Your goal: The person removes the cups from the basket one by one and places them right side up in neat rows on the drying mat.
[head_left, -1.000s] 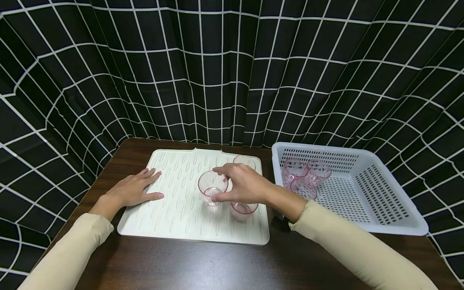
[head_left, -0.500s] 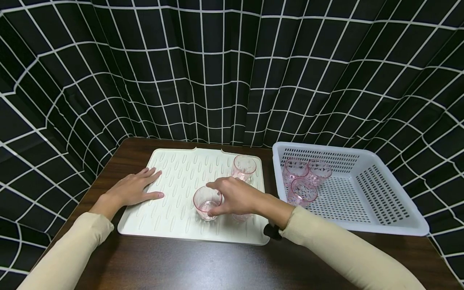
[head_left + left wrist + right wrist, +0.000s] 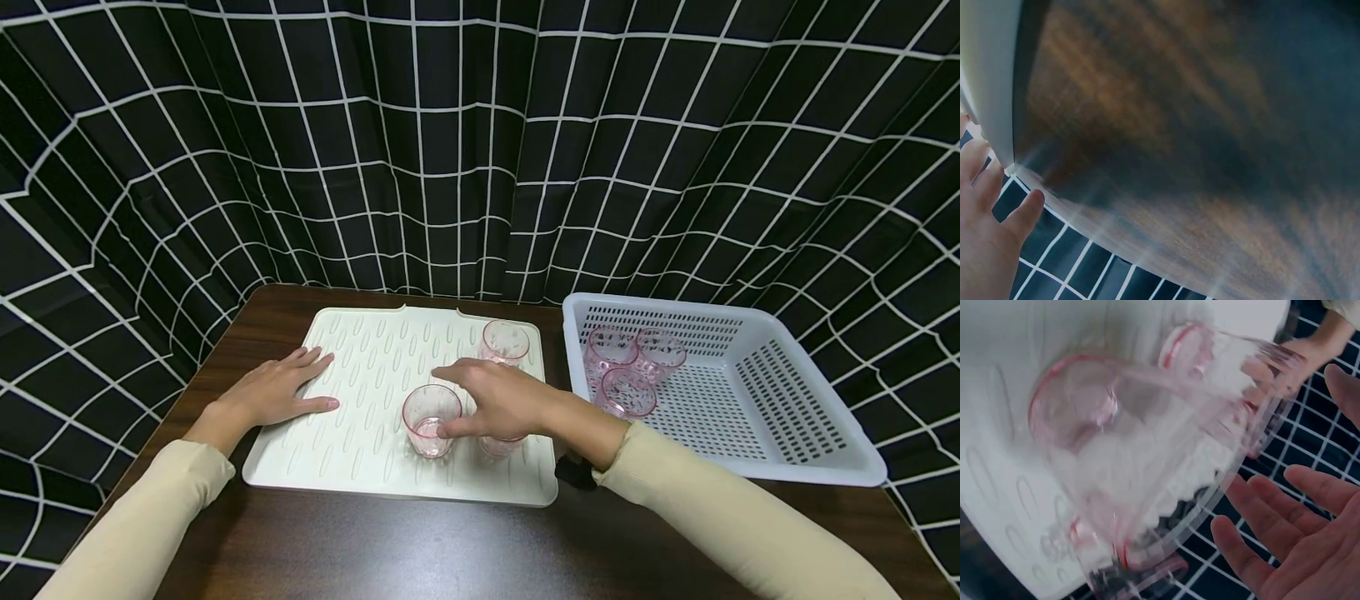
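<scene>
On the pale ribbed tray [image 3: 360, 425], a clear pink-rimmed glass [image 3: 426, 425] stands upright just left of my right hand [image 3: 506, 400]. That hand's fingers are spread, and in the right wrist view the fingers [image 3: 1300, 515] are apart from the glasses. A second glass [image 3: 501, 447] is partly hidden under the hand; a third glass [image 3: 505, 340] stands behind it, near the tray's far right corner. My left hand [image 3: 273, 392] rests with extended fingers on the tray's left edge. The left wrist view shows this hand [image 3: 991, 219] at its left border.
Right of the tray, a light plastic basket [image 3: 750, 375] holds three pink glasses [image 3: 628, 393] grouped at its left side. Both tray and basket stand on a dark wooden table [image 3: 375, 542]. Behind hangs a black curtain [image 3: 465, 167] with a white grid.
My right hand first brings the glass toward me on the tray, then loosens from it and shifts slightly back and to the right. The left hand stays in place.
</scene>
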Action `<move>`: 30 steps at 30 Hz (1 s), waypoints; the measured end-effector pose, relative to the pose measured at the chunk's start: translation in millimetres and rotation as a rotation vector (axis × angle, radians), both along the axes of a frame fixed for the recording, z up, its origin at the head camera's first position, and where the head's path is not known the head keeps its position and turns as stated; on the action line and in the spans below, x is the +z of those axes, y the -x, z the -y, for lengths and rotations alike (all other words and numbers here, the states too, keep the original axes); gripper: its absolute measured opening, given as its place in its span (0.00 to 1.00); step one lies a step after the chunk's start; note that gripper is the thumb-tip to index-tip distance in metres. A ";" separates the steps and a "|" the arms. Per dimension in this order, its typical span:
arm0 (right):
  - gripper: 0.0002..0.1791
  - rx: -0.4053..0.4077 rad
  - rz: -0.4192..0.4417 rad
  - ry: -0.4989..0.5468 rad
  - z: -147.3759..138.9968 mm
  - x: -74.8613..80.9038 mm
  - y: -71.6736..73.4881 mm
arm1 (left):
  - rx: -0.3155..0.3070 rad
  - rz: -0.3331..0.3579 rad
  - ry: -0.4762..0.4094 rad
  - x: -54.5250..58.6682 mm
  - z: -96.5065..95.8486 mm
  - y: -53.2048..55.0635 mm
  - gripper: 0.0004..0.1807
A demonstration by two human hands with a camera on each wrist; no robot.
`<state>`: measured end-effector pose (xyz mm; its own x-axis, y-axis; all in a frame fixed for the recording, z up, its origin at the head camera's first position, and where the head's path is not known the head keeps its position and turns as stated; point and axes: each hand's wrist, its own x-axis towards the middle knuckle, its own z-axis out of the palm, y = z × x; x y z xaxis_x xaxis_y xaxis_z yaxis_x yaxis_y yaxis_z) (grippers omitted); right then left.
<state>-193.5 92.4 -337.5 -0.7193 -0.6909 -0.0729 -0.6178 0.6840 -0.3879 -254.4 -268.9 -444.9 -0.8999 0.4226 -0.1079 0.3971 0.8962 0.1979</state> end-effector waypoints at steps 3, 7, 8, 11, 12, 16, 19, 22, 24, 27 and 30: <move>0.40 -0.012 -0.036 0.012 -10.6 10.5 -1.2 | 0.002 0.001 0.000 0.2 -0.2 -0.5 0.54; 0.40 -0.027 -0.080 0.052 -30.3 25.0 0.4 | 0.006 -0.001 -0.001 0.6 -0.5 -2.3 0.54; 0.40 -0.032 -0.092 0.068 -36.3 28.6 1.4 | 0.006 -0.002 -0.002 0.6 -0.4 -2.6 0.53; 0.42 -0.057 -0.116 0.120 -57.5 37.5 6.3 | 0.008 -0.001 -0.004 0.2 0.1 -3.8 0.53; 0.43 -0.075 -0.115 0.135 -65.6 40.3 8.0 | 0.006 -0.003 -0.005 0.2 0.0 -4.1 0.53; 0.47 -0.180 -0.085 0.162 -102.8 49.1 16.2 | 0.000 -0.007 -0.001 -0.2 0.0 -4.4 0.53; 0.47 -0.258 -0.059 0.198 -133.7 49.3 24.9 | 0.000 -0.006 0.000 0.5 -0.6 -4.2 0.54; 0.45 -0.322 -0.059 0.233 -164.7 43.4 36.3 | 0.004 -0.006 -0.003 1.5 -1.0 -4.0 0.54; 0.44 -0.380 -0.051 0.248 -182.9 38.0 43.2 | 0.006 -0.007 -0.002 1.9 -1.0 -3.7 0.54; 0.44 -0.464 -0.010 0.252 -205.1 30.2 49.8 | 0.003 -0.008 0.002 2.0 -1.0 -3.6 0.54; 0.44 -0.505 0.023 0.229 -220.9 24.1 52.3 | -0.002 -0.009 0.005 1.7 -1.2 -3.3 0.54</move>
<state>-245.8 313.2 -313.3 -0.9651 -0.2610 0.0193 -0.2249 0.7893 -0.5713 -251.1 -267.7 -443.1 -0.9000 0.4238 -0.1021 0.4006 0.8964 0.1895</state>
